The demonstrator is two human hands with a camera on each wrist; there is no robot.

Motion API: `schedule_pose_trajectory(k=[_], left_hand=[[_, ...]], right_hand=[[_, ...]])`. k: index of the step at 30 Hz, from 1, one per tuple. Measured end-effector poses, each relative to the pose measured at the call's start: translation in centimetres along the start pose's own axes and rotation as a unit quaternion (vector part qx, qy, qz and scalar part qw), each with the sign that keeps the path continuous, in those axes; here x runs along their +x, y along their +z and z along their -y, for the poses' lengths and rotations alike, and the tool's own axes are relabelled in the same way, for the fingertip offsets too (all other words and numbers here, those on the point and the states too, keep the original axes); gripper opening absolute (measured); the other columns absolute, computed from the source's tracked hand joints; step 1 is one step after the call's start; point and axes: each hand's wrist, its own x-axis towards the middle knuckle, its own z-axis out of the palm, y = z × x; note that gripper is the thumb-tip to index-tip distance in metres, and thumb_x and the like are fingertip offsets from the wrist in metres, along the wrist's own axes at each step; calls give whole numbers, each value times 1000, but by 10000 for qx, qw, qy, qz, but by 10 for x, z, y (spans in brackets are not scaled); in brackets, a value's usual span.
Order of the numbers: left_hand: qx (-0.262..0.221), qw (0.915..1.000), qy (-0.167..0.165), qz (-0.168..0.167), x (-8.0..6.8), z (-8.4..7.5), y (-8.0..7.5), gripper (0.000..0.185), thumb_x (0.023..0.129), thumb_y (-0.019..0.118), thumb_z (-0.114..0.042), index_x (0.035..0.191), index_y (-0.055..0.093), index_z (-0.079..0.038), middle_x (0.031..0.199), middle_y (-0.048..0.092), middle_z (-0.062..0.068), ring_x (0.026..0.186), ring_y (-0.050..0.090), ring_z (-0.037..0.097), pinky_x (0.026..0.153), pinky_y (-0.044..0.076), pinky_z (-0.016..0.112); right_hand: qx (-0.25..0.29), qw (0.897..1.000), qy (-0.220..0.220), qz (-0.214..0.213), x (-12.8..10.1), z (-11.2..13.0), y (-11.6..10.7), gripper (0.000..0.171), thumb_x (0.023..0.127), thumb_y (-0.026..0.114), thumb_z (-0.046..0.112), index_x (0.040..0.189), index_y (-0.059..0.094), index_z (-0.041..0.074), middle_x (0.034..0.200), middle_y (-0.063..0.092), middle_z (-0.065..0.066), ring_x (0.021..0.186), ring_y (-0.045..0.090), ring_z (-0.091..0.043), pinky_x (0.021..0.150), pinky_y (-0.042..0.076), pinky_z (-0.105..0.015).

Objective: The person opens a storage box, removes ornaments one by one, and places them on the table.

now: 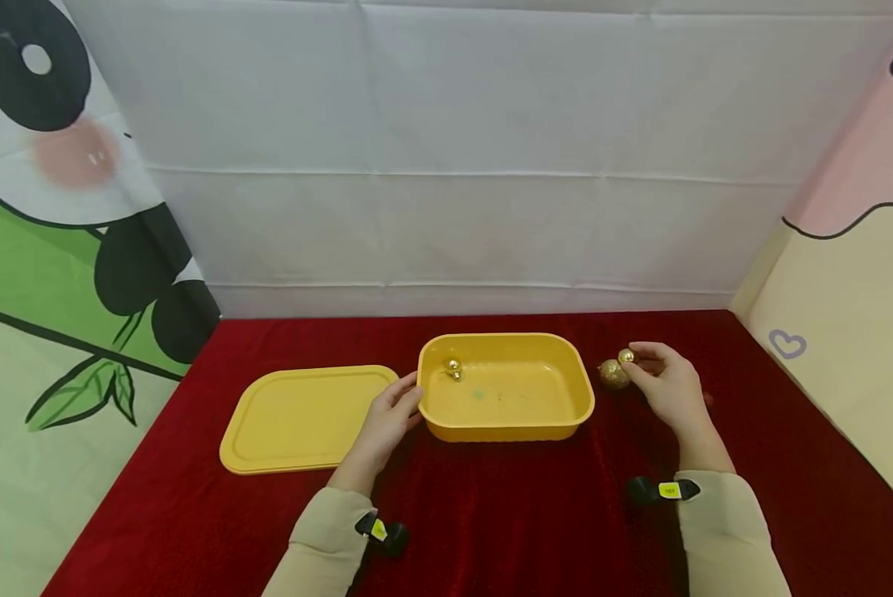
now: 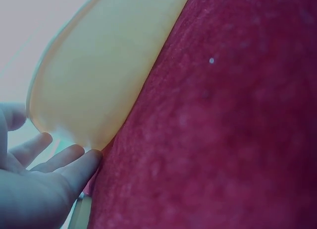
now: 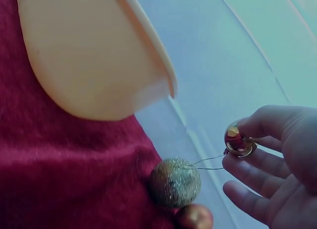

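While the left hand (image 1: 394, 412) was laid against the left end of the yellow tub (image 1: 506, 431), with its fingers (image 2: 59, 159) fairly straight and only touching the wall, a small shiny gold bauble (image 3: 238, 141) was pinched between the thumb and fingertips of the right hand (image 1: 666, 385), just to the right of the tub. A second, glittered gold bauble (image 3: 176, 182) was seen lying on the red cloth (image 1: 521, 514) just beside that hand, with a third small ball (image 3: 195, 216) touching it from below in the right wrist view. One gold bauble (image 1: 453, 368) was already lying inside the tub, near its back left corner. The yellow lid (image 1: 304, 417) was lying flat to the left of the tub, close by but not on it.

A slip was judged the likeliest trouble: the pinched bauble was smooth and round and held only at the tips, so it could be dropped and roll off across the cloth. Its thin wire loop (image 3: 210, 162) might also be snagged on the glittered ball. The tub could be shifted, since it was merely touched rather than gripped.

Both forearms were extended forward and low over the cloth, the right wrist turned slightly inward.
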Motion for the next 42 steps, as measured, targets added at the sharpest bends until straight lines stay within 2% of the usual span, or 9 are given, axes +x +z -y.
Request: schedule_pose_trajectory(k=[3,7,10,16,22,29,32,36,42], left_hand=[[-35,10000,-31,-22,1,1,0,46,100,46,-25,144,39,-10,141,46,19,126,49,33,104,43,46],[53,10000,1,-43,0,0,0,46,100,47,-21,144,40,-10,140,46,20,127,49,33,103,44,46],[78,10000,9,-60,0,-1,0,45,100,47,-21,143,40,-10,140,46,19,127,49,32,103,44,46],[38,10000,1,-39,0,-1,0,46,100,47,-20,143,40,-10,140,46,20,127,48,32,103,44,47],[5,10000,-3,5,2,1,-1,45,100,47,-21,144,40,-10,141,45,19,128,47,33,104,43,47],[-39,10000,-18,-30,2,1,0,45,100,48,-20,143,40,-10,140,46,19,127,48,31,103,43,46],[-47,10000,-35,-55,1,1,1,45,100,48,-20,143,40,-10,140,46,19,127,49,31,103,44,46],[-36,10000,-58,-62,2,1,1,45,100,48,-21,143,40,-10,140,46,19,127,49,31,103,44,46],[-17,10000,-56,-50,3,2,1,45,100,48,-21,143,41,-11,141,46,19,127,49,31,103,44,46]], right_hand=[[-34,10000,57,27,1,-6,-2,42,93,60,27,126,56,1,116,62,-24,97,60,-25,64,46,-14],[46,9998,192,83,2,-15,-4,42,92,61,25,125,56,-1,114,62,-25,80,56,-2,59,49,-17],[51,9996,241,130,3,-21,-6,41,91,62,22,123,56,-3,111,62,-25,70,53,5,57,51,-19],[-139,9992,295,236,3,-27,-7,39,91,62,22,120,57,-3,106,63,-25,68,57,-3,56,50,-20],[-309,9985,321,306,3,-30,-8,38,90,64,24,117,59,-2,105,64,-24,69,55,-2,57,49,-21],[-733,9960,247,457,4,-32,-8,36,88,66,26,112,61,-1,105,65,-22,84,59,-24,64,45,-27],[-885,9939,239,608,4,-33,-8,35,88,66,24,111,61,-1,107,65,-22,91,60,-29,69,44,-28],[-861,9927,344,771,4,-34,-7,35,88,65,21,112,59,-3,106,65,-24,81,62,-23,65,46,-27],[-513,9924,597,950,3,-36,-6,34,88,63,17,113,56,-5,106,63,-25,66,63,-11,54,52,-27]])
